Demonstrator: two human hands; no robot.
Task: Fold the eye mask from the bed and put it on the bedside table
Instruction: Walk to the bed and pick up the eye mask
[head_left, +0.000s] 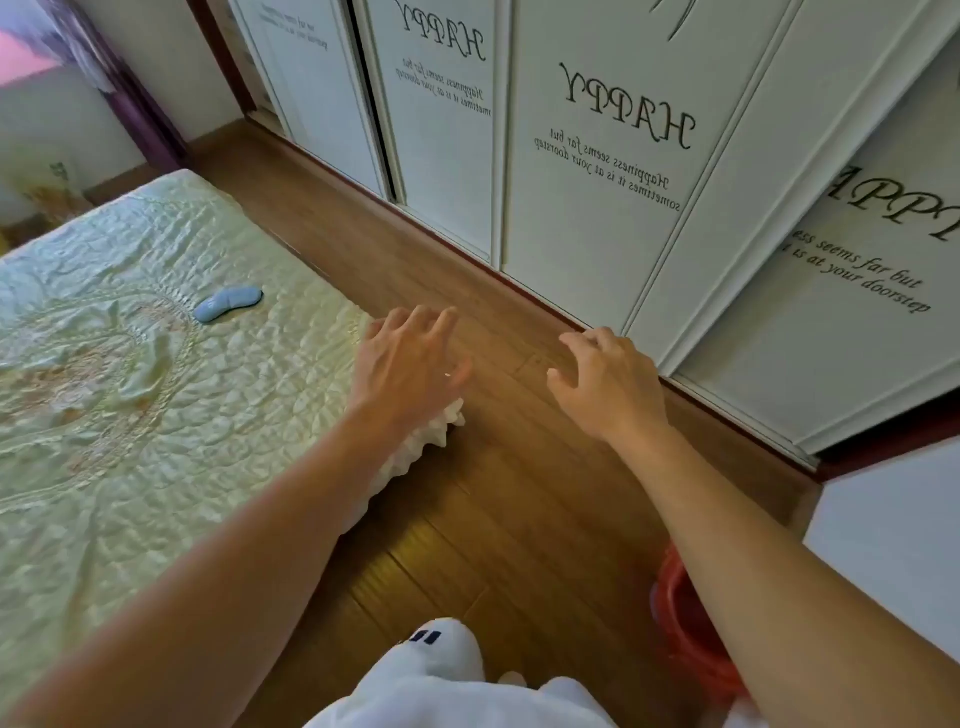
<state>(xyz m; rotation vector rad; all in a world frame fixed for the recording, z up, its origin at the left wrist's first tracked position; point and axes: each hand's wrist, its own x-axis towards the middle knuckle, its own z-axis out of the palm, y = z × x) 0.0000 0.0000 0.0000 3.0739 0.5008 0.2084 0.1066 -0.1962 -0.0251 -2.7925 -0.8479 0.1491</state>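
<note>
A light blue eye mask (228, 303) lies flat on the pale green quilted bed (130, 395), near the bed's right edge. My left hand (410, 358) hovers over the bed's right edge, fingers spread and holding nothing, a little to the right of the mask. My right hand (605, 384) is stretched out over the wooden floor, fingers apart and holding nothing. No bedside table is in view.
A strip of wooden floor (467, 519) runs between the bed and white sliding wardrobe doors (597, 156) printed with lettering. A red bin (685, 623) stands on the floor at the lower right. My white-clad leg (441, 670) shows at the bottom.
</note>
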